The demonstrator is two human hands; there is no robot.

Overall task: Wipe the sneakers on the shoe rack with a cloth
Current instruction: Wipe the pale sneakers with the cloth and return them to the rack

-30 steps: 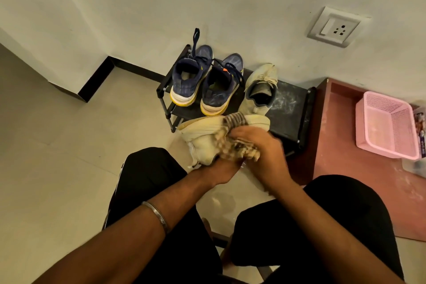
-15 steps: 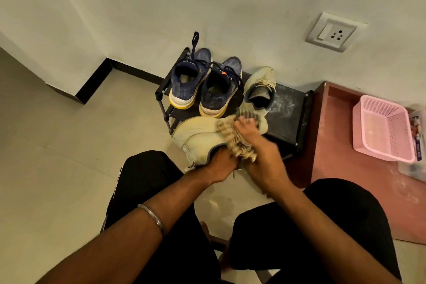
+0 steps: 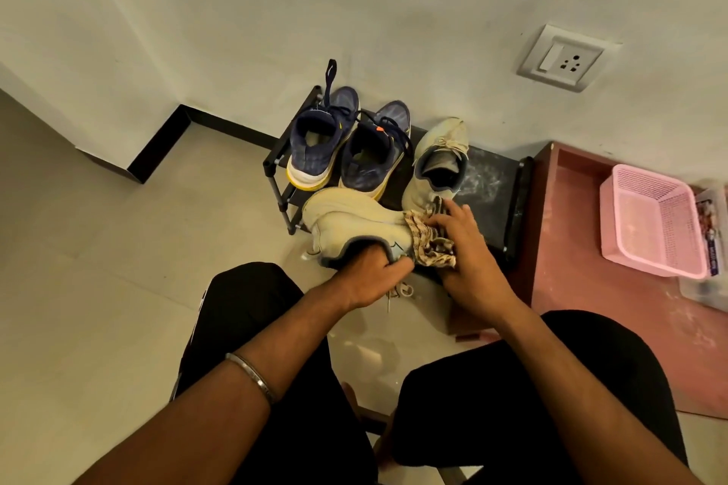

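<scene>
My left hand grips a cream sneaker by its opening and holds it on its side in front of the black shoe rack. My right hand presses a striped cloth against the sneaker's heel end. On the rack stand two navy sneakers with yellow soles, and the second cream sneaker. The cream sneaker's laces dangle below my left hand.
A pink plastic basket sits on a reddish low shelf to the right of the rack. A wall socket is above it. My knees in black trousers fill the bottom; tiled floor lies to the left.
My right hand slid the cloth from the sneaker's middle toward its right end, and the sneaker shifted slightly left. My left hand kept its grip.
</scene>
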